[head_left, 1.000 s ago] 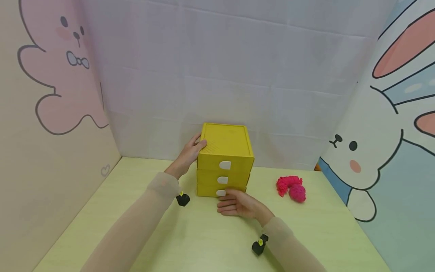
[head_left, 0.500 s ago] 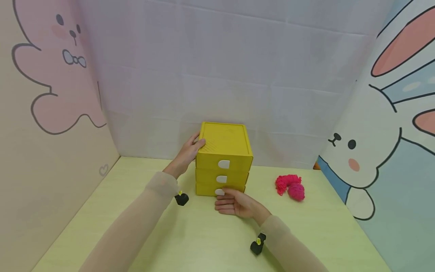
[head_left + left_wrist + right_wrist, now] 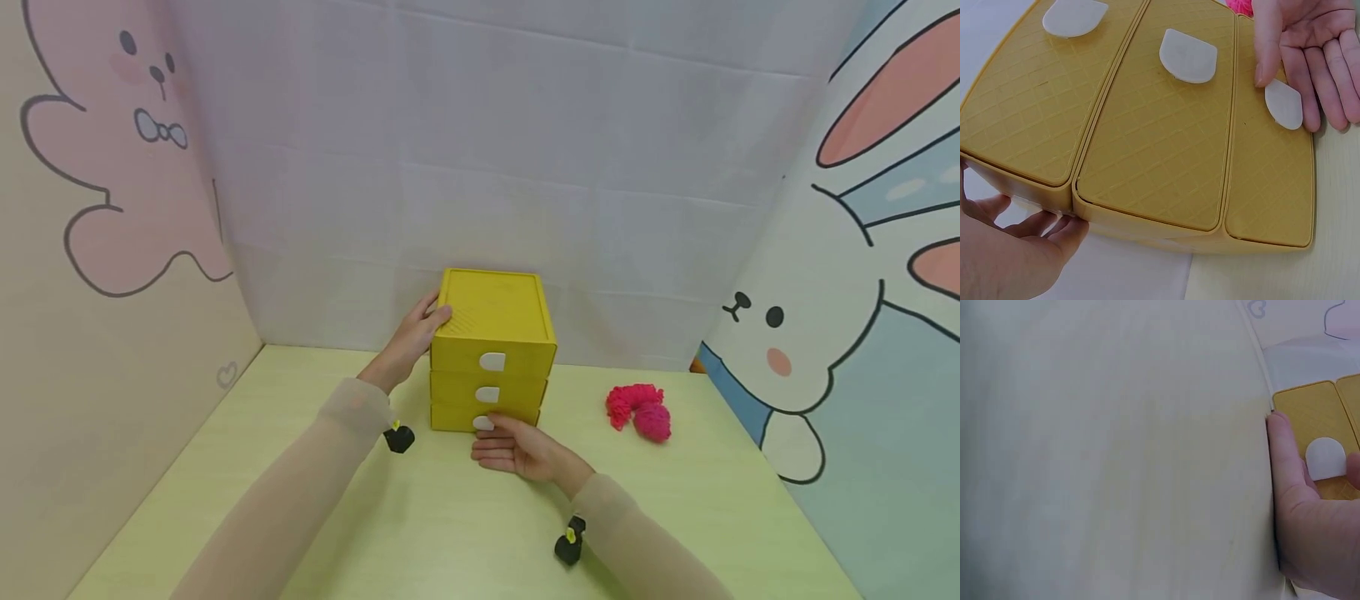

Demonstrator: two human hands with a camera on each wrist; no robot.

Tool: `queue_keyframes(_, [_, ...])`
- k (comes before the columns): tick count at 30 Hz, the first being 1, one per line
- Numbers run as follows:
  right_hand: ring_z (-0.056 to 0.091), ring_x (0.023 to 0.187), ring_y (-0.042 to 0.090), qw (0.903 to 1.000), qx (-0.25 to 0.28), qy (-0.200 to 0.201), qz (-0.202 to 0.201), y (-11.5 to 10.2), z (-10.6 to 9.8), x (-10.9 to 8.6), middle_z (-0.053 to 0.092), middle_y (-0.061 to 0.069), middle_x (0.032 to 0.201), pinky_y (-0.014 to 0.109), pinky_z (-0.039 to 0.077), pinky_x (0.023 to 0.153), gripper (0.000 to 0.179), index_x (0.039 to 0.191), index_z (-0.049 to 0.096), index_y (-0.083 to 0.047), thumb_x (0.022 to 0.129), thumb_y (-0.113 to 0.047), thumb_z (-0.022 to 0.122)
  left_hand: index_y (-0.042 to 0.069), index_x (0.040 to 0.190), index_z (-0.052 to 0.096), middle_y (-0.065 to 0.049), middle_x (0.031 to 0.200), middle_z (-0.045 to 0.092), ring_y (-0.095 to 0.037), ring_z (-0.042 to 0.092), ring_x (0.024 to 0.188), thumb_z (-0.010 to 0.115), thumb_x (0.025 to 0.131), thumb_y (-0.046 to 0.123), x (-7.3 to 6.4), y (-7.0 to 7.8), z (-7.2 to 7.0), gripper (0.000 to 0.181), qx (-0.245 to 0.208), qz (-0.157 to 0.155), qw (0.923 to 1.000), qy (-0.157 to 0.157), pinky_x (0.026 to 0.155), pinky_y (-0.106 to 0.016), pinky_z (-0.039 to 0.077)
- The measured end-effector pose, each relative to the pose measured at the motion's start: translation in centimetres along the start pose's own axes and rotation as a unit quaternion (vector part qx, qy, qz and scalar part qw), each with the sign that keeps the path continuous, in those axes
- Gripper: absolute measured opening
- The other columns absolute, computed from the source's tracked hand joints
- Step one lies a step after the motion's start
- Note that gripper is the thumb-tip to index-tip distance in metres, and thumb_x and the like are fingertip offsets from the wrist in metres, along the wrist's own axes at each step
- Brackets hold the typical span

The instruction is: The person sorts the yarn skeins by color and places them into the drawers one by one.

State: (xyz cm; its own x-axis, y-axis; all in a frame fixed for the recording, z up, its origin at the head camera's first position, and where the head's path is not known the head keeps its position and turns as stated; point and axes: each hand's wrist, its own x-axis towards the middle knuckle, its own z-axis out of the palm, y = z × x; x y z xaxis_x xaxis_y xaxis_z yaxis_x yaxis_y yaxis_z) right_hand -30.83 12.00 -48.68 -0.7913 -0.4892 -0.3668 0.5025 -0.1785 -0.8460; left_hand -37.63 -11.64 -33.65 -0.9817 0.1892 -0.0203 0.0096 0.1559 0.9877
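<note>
A yellow drawer unit (image 3: pixel 495 304) with three stacked drawers stands against the back wall, and all of its drawers are closed. My left hand (image 3: pixel 408 337) holds its upper left side, thumb over the top edge; in the left wrist view those fingers (image 3: pixel 1063 234) press along the side wall. At the lowest drawer, my right hand (image 3: pixel 528 450) pinches the white drawer handle (image 3: pixel 1283 105). The thumb lies at one edge of this handle and the index finger at the other, while the remaining fingers extend straight, close over the table. The right wrist view shows the handle (image 3: pixel 1325 458) between thumb and fingers.
A crumpled bright pink bundle (image 3: pixel 633 402) and a magenta ball-like thing (image 3: pixel 653 423) lie together on the pale yellow-green table (image 3: pixel 435 533), right of the drawers. White cloth (image 3: pixel 495 150) hangs behind; printed panels flank both sides. Each wrist carries a small black device.
The head view has shifted slightly, so the scene sits a little farther left. Both hands keep their places on the drawer unit, and the drawers stay closed.
</note>
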Motion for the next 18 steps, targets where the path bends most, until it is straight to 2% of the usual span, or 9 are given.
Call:
queue_keyframes(5, [0.076,0.108,0.027,0.9999,-0.007,0.003,-0.008,0.07,0.18,0.05,0.073,0.024,0.126,0.043,0.058,0.102,0.063,0.143,0.053,0.015,0.111,-0.039,0.056,0.031,0.172,0.019,-0.013,0.165,0.041,-0.034,0.053,0.142,0.050,0.112,0.047,-0.13,-0.01,-0.07,0.069,0.003,-0.004,1.0000,0.006,0.122,-0.054,0.037])
queue_keyframes(18, [0.077,0.105,0.026,0.9999,0.002,0.010,-0.011,0.09,0.09,-0.08,0.074,0.024,0.122,0.042,0.059,0.099,0.061,0.140,0.055,0.016,0.110,-0.038,0.057,0.032,0.172,0.018,-0.013,0.165,0.041,-0.034,0.053,0.142,0.049,0.113,0.045,-0.16,0.14,0.09,0.068,0.000,-0.002,1.0000,-0.002,0.122,-0.054,0.037])
